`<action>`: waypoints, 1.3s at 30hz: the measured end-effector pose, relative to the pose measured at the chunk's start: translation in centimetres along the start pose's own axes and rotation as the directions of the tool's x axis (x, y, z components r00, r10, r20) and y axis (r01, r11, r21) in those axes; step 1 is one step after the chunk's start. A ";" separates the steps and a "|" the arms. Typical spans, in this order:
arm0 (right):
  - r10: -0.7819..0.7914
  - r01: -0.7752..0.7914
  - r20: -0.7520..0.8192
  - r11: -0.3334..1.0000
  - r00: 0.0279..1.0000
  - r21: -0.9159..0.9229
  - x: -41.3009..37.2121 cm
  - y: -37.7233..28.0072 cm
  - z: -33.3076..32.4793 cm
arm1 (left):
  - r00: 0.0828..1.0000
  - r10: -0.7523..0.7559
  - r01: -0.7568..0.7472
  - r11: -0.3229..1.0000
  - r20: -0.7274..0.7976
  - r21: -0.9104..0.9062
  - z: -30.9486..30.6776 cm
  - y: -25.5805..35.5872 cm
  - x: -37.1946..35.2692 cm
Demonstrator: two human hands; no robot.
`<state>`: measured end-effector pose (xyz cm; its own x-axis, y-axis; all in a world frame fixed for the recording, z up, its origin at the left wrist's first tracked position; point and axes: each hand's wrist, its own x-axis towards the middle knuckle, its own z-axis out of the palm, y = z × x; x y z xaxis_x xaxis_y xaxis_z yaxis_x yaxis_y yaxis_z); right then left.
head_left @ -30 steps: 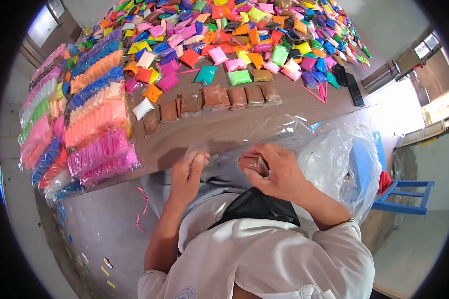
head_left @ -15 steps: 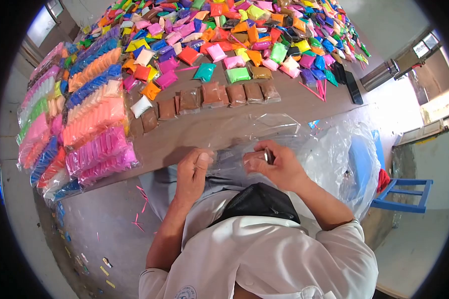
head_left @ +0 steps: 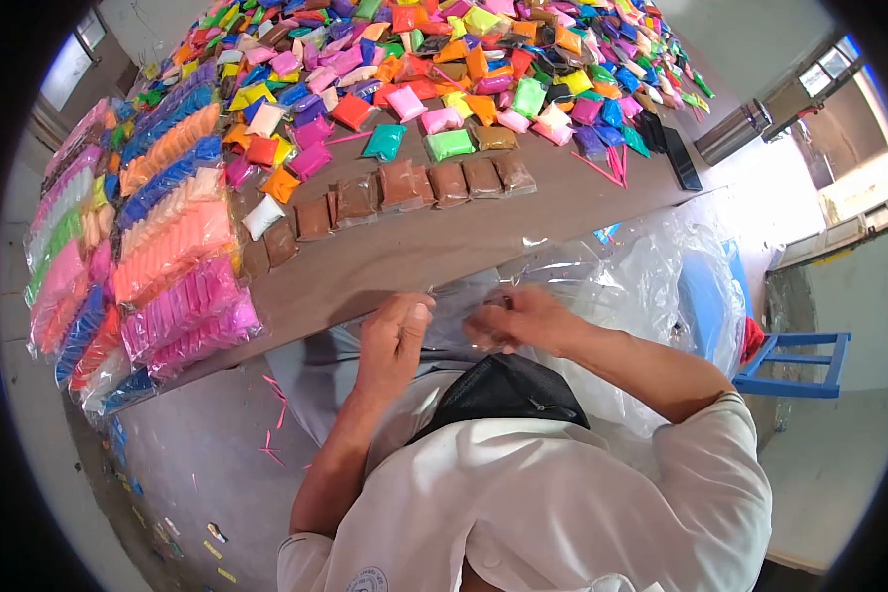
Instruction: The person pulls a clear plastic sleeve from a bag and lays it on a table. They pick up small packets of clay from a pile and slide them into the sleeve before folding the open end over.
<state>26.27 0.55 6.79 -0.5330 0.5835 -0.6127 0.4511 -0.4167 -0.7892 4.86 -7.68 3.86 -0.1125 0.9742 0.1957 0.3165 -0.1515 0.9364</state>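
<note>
My left hand (head_left: 395, 331) is closed in a pinch on a clear plastic bag (head_left: 451, 299) at the table's near edge. To its right, my right hand (head_left: 521, 318) is closed with curled fingers against the same plastic. Motion blurs its fingertips, and what they hold is hidden. Just beyond my hands, a row of brown packets (head_left: 401, 185) lies along the table (head_left: 365, 259). A small white packet (head_left: 263, 216) rests at the left end of that row.
Stacks of bagged coloured packets (head_left: 173, 257) stand on the left. A large heap of loose packets (head_left: 444, 59) covers the far side. A black phone (head_left: 683, 163) lies at the right edge. Clear plastic sheeting (head_left: 641, 286) spreads near a blue stool (head_left: 794, 365).
My right hand has turned over and moved slightly left, closer to my left hand. The brown packet seen under its fingers is now out of clear sight. The view has shifted slightly.
</note>
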 end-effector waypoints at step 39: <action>-0.553 0.462 0.094 0.577 0.828 -0.673 7.3 -10.1 3.2 | 0.960 0.021 -0.061 0.989 -0.281 -0.134 -5.7 0.6 6.2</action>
<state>15.53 6.81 10.14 -0.7579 0.6481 -0.0751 0.4964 0.4981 -0.7110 -1.03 -2.73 7.25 -0.3656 0.8846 0.2893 0.1933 -0.2319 0.9533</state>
